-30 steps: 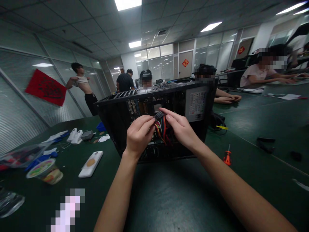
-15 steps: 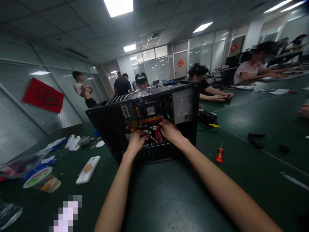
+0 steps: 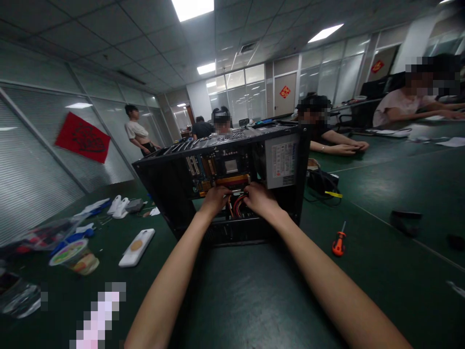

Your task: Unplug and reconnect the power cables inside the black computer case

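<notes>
A black computer case (image 3: 156,194) stands on the green table with its side open towards me. Inside are a motherboard (image 3: 201,167) and, at the upper right, a silver power supply (image 3: 282,162). Both of my hands reach into the lower part of the case. My left hand (image 3: 215,199) has its fingers closed at the thin coloured wires below the memory slots. My right hand (image 3: 260,196) is closed around the bundle of red and black power cables (image 3: 238,206). The fingertips and the cable ends are partly hidden inside the case.
An orange screwdriver (image 3: 339,245) and a black adapter with cable (image 3: 323,182) lie right of the case. To the left are a white phone (image 3: 137,248), a plastic cup (image 3: 72,254) and plastic bags (image 3: 47,235). Several people sit or stand around the table.
The view has swung slightly left, shifting the scene rightwards. My left hand has moved along the wires towards my right hand, and the cable bundle now sits lower between them.
</notes>
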{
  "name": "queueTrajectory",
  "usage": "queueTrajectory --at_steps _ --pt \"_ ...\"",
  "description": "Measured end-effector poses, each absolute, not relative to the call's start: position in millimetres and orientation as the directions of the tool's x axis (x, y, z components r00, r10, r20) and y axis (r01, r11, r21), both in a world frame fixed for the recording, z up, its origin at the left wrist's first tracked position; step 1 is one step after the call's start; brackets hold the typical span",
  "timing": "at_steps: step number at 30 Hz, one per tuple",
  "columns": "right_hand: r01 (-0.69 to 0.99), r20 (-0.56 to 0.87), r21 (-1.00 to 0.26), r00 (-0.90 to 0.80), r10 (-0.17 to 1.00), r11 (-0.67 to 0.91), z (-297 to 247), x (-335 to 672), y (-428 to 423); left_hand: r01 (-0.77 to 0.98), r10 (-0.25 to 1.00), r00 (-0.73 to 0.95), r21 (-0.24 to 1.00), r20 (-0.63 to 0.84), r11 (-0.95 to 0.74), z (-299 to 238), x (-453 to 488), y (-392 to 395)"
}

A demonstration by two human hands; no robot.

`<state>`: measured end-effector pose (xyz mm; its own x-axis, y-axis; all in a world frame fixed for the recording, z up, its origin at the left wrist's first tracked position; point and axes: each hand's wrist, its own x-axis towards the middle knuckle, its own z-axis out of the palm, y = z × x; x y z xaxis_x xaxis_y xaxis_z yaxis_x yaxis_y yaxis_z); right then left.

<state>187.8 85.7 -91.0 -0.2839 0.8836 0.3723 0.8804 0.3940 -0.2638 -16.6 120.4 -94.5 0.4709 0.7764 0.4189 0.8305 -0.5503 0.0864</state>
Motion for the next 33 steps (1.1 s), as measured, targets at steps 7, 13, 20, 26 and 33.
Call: queueTrajectory --at_steps 7,13,20,26,33 --pt "0.87 0.369 -0.22 -0.345 0.863 0.442 -95.9 186.7 93.8 0.889 0.818 0.402 0.041 0.412 -0.457 -89.2 -7.6 114.4" --pt "0.863 0.347 -0.196 -0.383 0.856 0.466 -97.9 184.7 94.1 0.953 0.913 0.295 -0.013 0.281 -0.304 -81.9 1.6 110.3" --pt "0.848 0.337 -0.154 -0.437 0.834 0.507 -96.8 184.2 91.9 0.969 0.928 0.215 0.055 0.304 -0.242 -87.2 -0.1 113.3" --pt "0.89 0.382 -0.147 -0.351 0.855 0.431 -96.2 186.2 84.8 0.915 0.913 0.136 0.303 0.385 -0.264 -93.1 -8.8 107.9" --pt "0.841 0.311 0.06 -0.528 0.79 0.538 -84.6 171.5 100.4 0.916 0.952 0.157 0.322 0.264 -0.24 -91.4 -8.8 101.2"
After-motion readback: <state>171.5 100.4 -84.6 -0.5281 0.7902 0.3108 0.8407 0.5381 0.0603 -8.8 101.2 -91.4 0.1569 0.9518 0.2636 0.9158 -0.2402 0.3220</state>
